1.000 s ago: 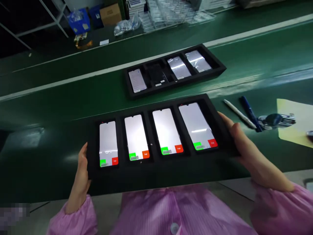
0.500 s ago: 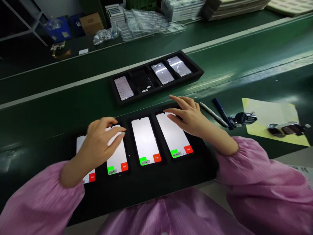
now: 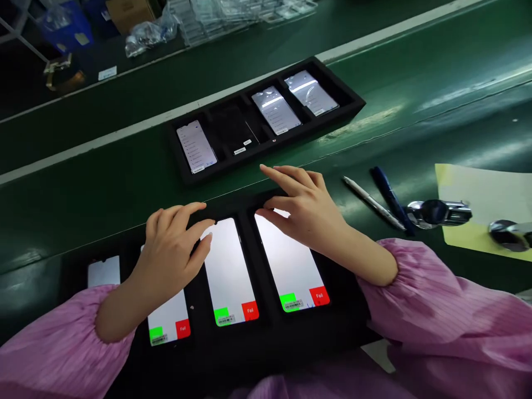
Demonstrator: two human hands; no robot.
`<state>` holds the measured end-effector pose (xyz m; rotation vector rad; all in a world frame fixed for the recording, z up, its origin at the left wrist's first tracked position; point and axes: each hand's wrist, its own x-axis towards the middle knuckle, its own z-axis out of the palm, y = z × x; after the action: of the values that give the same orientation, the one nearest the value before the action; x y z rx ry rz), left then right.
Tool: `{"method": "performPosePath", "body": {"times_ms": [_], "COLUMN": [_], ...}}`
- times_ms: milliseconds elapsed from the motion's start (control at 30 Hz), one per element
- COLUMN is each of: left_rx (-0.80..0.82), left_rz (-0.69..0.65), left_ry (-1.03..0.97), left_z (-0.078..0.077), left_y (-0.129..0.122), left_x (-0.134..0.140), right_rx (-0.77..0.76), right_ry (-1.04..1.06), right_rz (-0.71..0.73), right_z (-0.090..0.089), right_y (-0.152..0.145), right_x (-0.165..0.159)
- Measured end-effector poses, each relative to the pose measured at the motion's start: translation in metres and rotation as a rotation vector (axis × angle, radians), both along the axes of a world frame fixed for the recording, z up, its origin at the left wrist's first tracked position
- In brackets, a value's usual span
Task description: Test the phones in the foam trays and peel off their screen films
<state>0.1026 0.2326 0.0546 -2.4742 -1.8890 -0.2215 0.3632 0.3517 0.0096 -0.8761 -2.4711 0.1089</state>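
A black tray point(image 3: 270, 332) in front of me holds several phones side by side, their screens lit white with green and red corner boxes. My left hand point(image 3: 174, 244) hovers with fingers apart over the second phone from the left point(image 3: 168, 316), partly hiding it. Its thumb and index fingertip are by the upper left of the third phone point(image 3: 228, 271); contact cannot be made out. Above the top of the rightmost phone point(image 3: 295, 266), my right hand point(image 3: 303, 205) has its fingers spread. Neither hand holds anything. My left sleeve covers much of the leftmost phone point(image 3: 103, 270).
Beyond lies a second black tray point(image 3: 233, 163) with lit phones and one dark-screened phone point(image 3: 236, 130). On the right are a white pen point(image 3: 372, 202), a blue pen point(image 3: 390, 194), a metallic object point(image 3: 440, 213) and yellow-edged paper point(image 3: 465, 180). Clear plastic trays point(image 3: 224, 16) stand at the back.
The view has shifted closer and tilted, so the near phones appear larger and lower. My left hand is now nearer the third phone. Both hands stay open above the screens.
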Motion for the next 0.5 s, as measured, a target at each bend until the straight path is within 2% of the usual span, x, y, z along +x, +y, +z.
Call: {"method": "performPosePath", "body": {"times_ms": [167, 300, 400, 500], "left_rx": [-0.120, -0.036, -0.012, -0.100], "left_rz": [0.016, -0.062, -0.236, -0.420], "left_ry": [-0.077, -0.003, -0.149, -0.391], "left_z": [0.006, 0.023, 0.026, 0.013], "left_y": [0.018, 0.029, 0.018, -0.011], "left_x": [0.002, 0.023, 0.061, 0.100], "right_rx": [-0.152, -0.149, -0.134, -0.339], "right_ry": [0.099, 0.124, 0.184, 0.157], "right_rz": [0.047, 0.119, 0.234, 0.357], "right_z": [-0.010, -0.001, 0.017, 0.030], "right_y": [0.010, 0.006, -0.025, -0.074], "right_x": [-0.001, 0.007, 0.031, 0.066]}}
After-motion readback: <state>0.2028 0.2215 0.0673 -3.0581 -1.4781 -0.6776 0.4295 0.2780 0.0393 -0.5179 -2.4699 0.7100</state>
